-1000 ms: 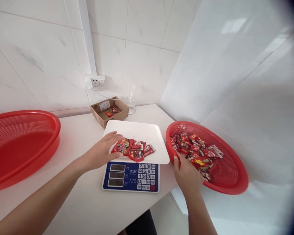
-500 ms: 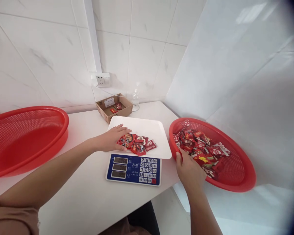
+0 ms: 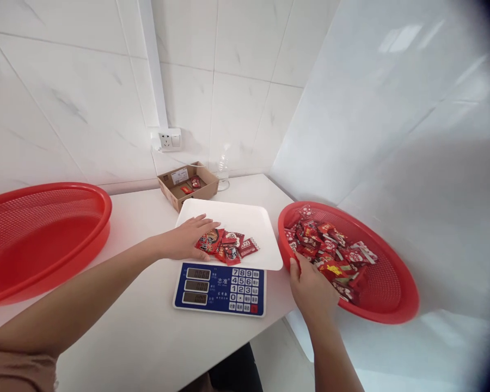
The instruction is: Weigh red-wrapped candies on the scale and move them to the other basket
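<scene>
1. While the left hand (image 3: 188, 238) lies over the left part of the white shallow plastic weighing pan (image 3: 237, 218), its fingers are stretched out close together, with the thumb apart; whether the palm presses on anything cannot be told.

2. Small glossy red foil-like packets (image 3: 231, 246) lie overlapping in the pan, from its middle toward its front edge. The leftmost shows a bowl picture and lies between thumb and fingers; the front one bears a round dark emblem; the rightmost is deeper red, with white print and a dotted end.

3. The blue-panelled electronic scale (image 3: 219, 306) under the pan stands near the front edge of the white flat bench (image 3: 126, 326). It has three grey display windows and a keypad with one red key; the digits are faint.

4. The right hand (image 3: 316, 296) is clamped on the near-left rim of a red perforated plastic basket (image 3: 386, 272), which overhangs the bench's right edge.

5. Mixed red sachets (image 3: 329, 250) are heaped toward that basket's left side; one has a yellow patch, several white markings.

6. At the bench's back edge stand an open brown cardboard box (image 3: 206, 190) containing red packets and, beside it, a clear plastic bottle (image 3: 224, 163).

7. A second red plastic basket (image 3: 106, 215) occupies the bench's left end.
</scene>
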Demonstrator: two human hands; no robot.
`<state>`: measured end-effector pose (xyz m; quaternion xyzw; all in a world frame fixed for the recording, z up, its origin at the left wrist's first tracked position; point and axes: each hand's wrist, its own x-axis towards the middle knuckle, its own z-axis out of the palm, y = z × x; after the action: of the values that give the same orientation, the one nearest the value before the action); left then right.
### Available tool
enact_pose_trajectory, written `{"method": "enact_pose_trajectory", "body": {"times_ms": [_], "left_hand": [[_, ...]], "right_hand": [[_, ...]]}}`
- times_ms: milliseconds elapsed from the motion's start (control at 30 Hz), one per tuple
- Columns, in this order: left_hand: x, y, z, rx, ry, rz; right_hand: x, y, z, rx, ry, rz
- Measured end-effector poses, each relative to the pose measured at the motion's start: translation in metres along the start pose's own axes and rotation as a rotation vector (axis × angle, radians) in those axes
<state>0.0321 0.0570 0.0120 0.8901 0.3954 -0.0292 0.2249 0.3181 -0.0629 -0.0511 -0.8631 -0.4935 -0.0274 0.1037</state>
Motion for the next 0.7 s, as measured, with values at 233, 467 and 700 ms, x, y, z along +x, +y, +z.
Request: {"method": "enact_pose_trajectory", "body": {"times_ms": [233,467,700], "left_hand": [[0.002,0.000,0.001,-0.008,0.038,-0.017],[-0.009,-0.001,0.003,0.000,0.197,-0.032],[-0.077,-0.047,-0.028,0.083,0.579,-0.355]], "right_hand": [[0.001,0.001,0.002,-0.005,-0.007,0.001],[0.000,0.003,0.003,-0.020,0.032,-0.019],[0.000,0.004,0.008,-0.031,0.087,-0.051]]}}
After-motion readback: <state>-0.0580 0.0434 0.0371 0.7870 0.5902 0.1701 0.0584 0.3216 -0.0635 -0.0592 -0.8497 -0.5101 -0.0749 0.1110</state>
